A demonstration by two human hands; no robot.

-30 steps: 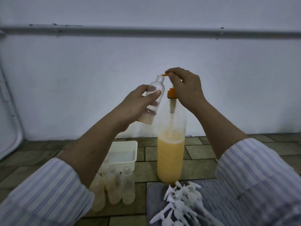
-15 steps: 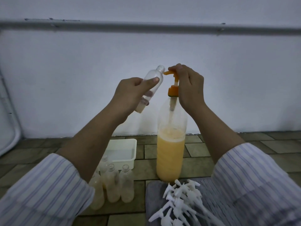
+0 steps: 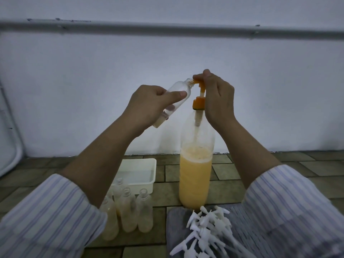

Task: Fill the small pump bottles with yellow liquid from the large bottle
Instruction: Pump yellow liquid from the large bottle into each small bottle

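Observation:
A tall clear large bottle (image 3: 195,175), about half full of yellow liquid, stands on the tiled floor with an orange pump (image 3: 199,103) on top. My right hand (image 3: 219,101) grips the raised pump head. My left hand (image 3: 149,107) grips a small clear bottle (image 3: 178,90), tilted, its mouth at the pump's spout; a little pale liquid lies in its bottom. Several small bottles (image 3: 128,213) with yellow liquid stand uncapped on the floor at lower left.
A white plastic tub (image 3: 147,181) sits behind the small bottles. A pile of white pump tops (image 3: 206,231) lies on a grey cloth (image 3: 176,220) at lower right. A white wall with a horizontal pipe (image 3: 167,27) closes the back.
The pump head has risen from its pressed position and my right hand rose with it. My left hand tilted the small bottle further, keeping its mouth at the spout.

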